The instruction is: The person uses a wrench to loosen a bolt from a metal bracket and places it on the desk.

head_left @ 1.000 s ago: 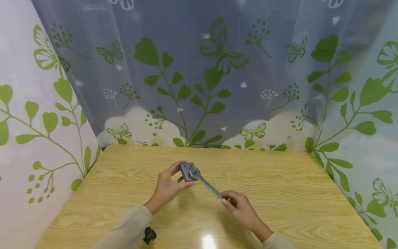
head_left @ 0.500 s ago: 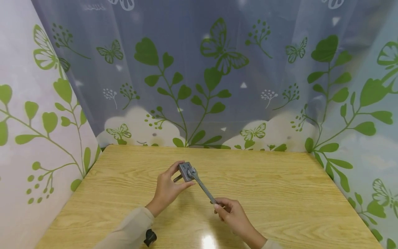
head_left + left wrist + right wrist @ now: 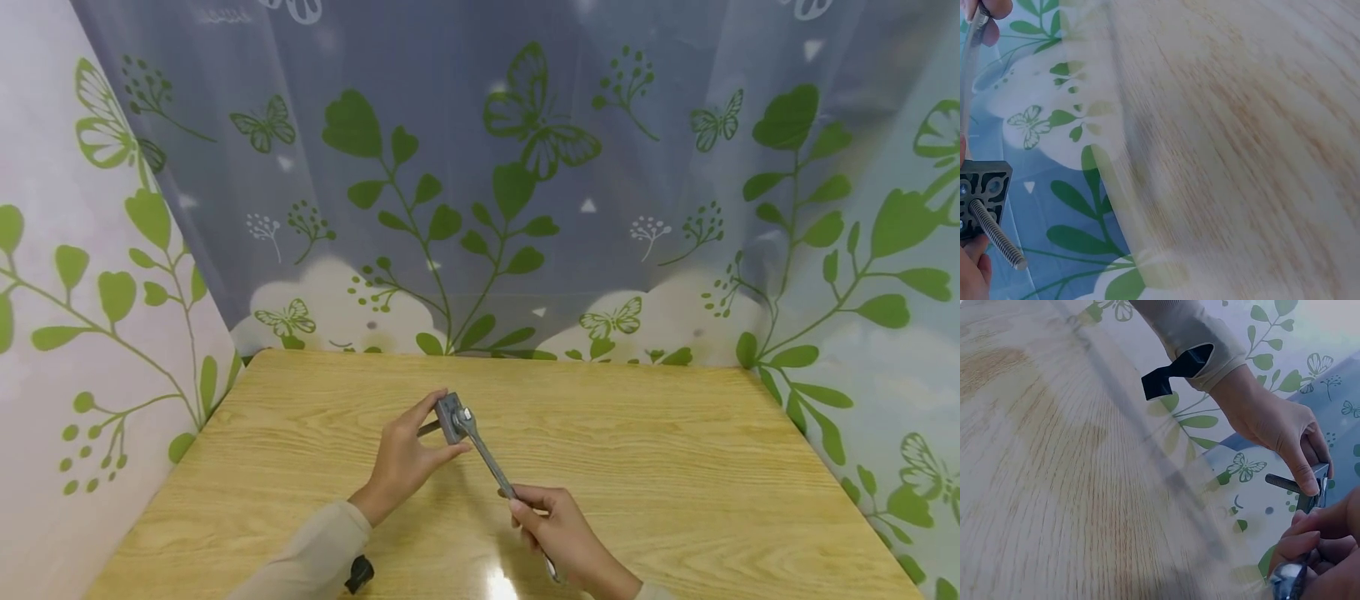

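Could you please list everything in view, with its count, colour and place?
Table: 1, yellow-brown, lower half of head view
Backdrop: 3 sides, blue-grey and pale with green leaves, behind and beside the table
Plate: 1, grey, above the table
Threaded rod: 1, grey, sticking out of the plate
Wrench: 1, silvery, one end at the plate
Wrist device: 1, black, at the left wrist
Sleeves: 2, beige, head view's lower edge
Left hand: 1, bare, gripping the plate
Right hand: 1, bare, gripping the wrench handle
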The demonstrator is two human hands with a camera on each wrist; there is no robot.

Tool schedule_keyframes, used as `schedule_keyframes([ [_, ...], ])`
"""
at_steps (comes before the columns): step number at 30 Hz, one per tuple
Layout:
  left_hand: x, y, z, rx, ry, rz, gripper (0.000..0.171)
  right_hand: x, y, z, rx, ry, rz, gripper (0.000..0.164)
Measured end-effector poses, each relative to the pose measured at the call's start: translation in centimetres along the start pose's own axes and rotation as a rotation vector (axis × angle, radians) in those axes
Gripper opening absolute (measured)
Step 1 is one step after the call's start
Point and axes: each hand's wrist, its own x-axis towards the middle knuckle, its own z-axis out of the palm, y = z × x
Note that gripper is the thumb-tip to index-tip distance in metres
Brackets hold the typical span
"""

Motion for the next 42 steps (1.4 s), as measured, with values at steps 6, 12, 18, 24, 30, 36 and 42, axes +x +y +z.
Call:
schedule_keyframes([
  [6, 0.0, 0.1, 0.1, -0.016, 0.01, 0.017, 0.077, -0.3, 0.1, 0.3, 0.007, 0.0, -0.004, 0.038],
  [12, 0.0, 0.4, 0.1, -0.012, 0.034, 0.041, 0.077, -0.5, 0.0, 0.4, -0.029, -0.017, -0.012, 0.039],
  [18, 0.1, 0.8, 0.3, -0.006, 0.075, 0.13, 0.079, -0.3, -0.5, 0.6, -0.033, 0.009, -0.02, 0.045],
  [24, 0.5, 1.3, 0.2, -0.009, 0.105, 0.122, 0.079, -0.5, -0.9, 0.5, -0.053, 0.03, -0.037, 0.044],
  [30, 0.8, 1.5, -0.1, -0.054, 0.098, 0.093, 0.078, -0.6, -1.6, 0.3, -0.072, -0.004, -0.053, 0.043],
  [36, 0.8, 2.0, -0.3, -0.125, 0.052, 0.058, 0.075, -0.5, -1.3, 0.6, -0.054, -0.007, -0.058, 0.045],
  [42, 1.2, 2.4, -0.5, -0.117, 0.0, 0.053, 0.079, -0.3, -1.0, 1.3, -0.075, 0.099, -0.08, 0.039],
])
